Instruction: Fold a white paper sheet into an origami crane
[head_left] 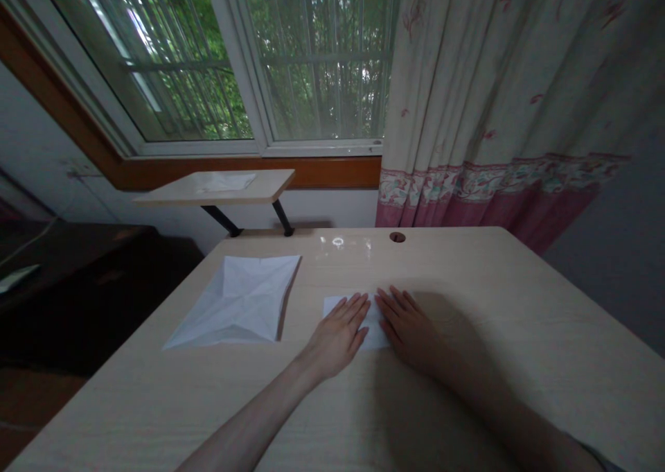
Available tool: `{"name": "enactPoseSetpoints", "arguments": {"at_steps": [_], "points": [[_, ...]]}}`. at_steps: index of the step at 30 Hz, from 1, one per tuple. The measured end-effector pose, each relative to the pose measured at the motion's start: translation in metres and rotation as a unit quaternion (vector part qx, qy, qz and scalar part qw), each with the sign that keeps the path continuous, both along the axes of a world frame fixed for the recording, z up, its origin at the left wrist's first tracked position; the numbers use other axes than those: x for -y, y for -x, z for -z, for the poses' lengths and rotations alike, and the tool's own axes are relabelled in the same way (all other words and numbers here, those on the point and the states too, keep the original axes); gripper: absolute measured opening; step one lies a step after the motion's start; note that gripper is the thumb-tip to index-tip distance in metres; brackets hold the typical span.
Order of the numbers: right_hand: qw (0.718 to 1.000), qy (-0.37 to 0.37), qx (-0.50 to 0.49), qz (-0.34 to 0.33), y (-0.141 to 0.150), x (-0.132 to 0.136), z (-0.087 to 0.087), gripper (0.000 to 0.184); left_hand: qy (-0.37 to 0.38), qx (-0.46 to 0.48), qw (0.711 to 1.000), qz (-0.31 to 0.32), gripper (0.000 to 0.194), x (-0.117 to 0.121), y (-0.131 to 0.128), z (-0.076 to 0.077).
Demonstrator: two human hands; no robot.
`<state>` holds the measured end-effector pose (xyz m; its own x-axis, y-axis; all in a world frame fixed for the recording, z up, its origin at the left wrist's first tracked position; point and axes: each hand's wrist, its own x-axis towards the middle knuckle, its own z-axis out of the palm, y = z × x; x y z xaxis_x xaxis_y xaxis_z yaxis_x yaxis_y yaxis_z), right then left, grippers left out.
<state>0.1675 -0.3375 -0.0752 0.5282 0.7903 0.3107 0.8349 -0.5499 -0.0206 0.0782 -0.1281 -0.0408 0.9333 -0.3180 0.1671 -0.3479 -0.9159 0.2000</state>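
A small folded white sheet of paper (373,339) lies flat on the desk, partly covered by both hands. My left hand (335,337) rests palm down on its left part, fingers stretched out and pointing away from me. On the paper's right side lies my right hand (408,326), also flat, with its fingers extended. A narrow gap between the hands lets the middle of the paper show. Further left is a larger creased sheet of white paper (244,299), opened out, its fold lines meeting near the centre.
The pale wooden desk (322,403) has a round brown cable hole (397,237) near its back edge. A small raised shelf (270,186) at the back left carries a white paper (226,181). Behind stand a barred window and a flowered curtain (467,111).
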Motion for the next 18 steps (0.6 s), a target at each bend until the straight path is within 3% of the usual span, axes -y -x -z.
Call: {"name": "enactPoseSetpoints", "arguments": {"at_steps": [8,18], "points": [[1.000,0.007,-0.014,-0.011,0.000,0.001,0.000,0.055,-0.012,-0.028,0.999,-0.012,0.053,-0.001,0.000,-0.001],[0.999,0.013,-0.034,0.004,0.006,0.000,-0.012,0.056,-0.042,0.038,0.997,-0.043,0.055,0.000,0.004,0.008]]}}
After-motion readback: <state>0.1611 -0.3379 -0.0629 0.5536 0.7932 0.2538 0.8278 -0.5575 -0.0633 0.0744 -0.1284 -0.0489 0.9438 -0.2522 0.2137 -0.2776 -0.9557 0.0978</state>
